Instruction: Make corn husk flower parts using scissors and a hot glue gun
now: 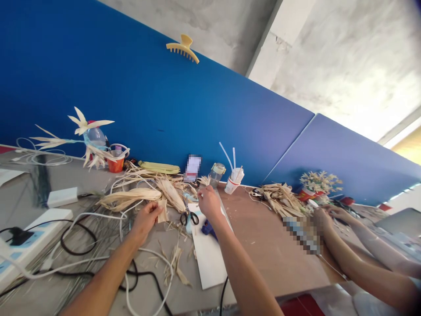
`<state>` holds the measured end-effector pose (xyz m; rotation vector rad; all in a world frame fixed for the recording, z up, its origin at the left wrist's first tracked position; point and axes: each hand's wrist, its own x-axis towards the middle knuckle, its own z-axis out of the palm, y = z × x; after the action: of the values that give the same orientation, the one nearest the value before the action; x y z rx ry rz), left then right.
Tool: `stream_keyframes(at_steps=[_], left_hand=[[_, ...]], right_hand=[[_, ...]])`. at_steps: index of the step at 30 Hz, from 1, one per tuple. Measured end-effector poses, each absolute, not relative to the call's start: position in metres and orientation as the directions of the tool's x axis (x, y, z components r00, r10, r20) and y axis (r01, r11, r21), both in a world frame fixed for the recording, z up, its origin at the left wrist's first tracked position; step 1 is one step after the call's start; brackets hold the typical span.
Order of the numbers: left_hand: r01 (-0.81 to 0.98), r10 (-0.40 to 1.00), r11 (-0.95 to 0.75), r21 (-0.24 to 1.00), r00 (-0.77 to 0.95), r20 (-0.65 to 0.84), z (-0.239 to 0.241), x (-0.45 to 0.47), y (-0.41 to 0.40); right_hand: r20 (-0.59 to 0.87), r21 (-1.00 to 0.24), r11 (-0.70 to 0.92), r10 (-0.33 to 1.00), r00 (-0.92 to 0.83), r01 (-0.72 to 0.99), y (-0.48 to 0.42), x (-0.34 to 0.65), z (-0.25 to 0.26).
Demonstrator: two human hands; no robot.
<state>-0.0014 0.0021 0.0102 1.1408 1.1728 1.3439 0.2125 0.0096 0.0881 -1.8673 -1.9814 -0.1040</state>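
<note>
My left hand is closed on a strip of dried corn husk at the edge of a pile of husks. My right hand is raised a little to the right, its fingers pinched on a small frayed piece of husk. Between the two hands a pair of scissors lies on the table. A blue glue gun rests on a white sheet just under my right wrist.
White and black cables and a power strip lie at the left. A paper cup with straws, a jar and husk flowers stand along the blue partition. Another person's arms work at the right beside more husks.
</note>
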Motion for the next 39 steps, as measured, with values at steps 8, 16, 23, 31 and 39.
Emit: stream_keyframes(at_steps=[8, 16, 23, 31, 39], left_hand=[[-0.108, 0.991, -0.044, 0.993, -0.130, 0.030, 0.008, -0.001, 0.005], [-0.102, 0.993, -0.031, 0.994, -0.120, 0.019, 0.011, 0.001, 0.004], [-0.097, 0.993, -0.027, 0.995, -0.119, 0.015, 0.009, 0.001, 0.004], [-0.098, 0.993, -0.020, 0.995, -0.115, 0.008, 0.007, 0.000, 0.004], [-0.127, 0.994, -0.007, 0.992, -0.112, -0.007, 0.011, 0.001, 0.003]], right_hand=[[0.223, -0.174, -0.038, 0.972, 0.077, 0.984, 0.034, 0.209, 0.088], [-0.074, -0.106, -0.042, 0.997, 0.034, 0.993, -0.009, 0.191, 0.064], [-0.125, -0.077, -0.100, 0.988, 0.090, 0.992, -0.004, 0.177, 0.061], [-0.202, -0.155, -0.106, 0.977, 0.073, 0.982, 0.005, 0.179, 0.063], [-0.195, -0.266, -0.152, 0.976, 0.102, 0.952, -0.008, 0.203, 0.065]])
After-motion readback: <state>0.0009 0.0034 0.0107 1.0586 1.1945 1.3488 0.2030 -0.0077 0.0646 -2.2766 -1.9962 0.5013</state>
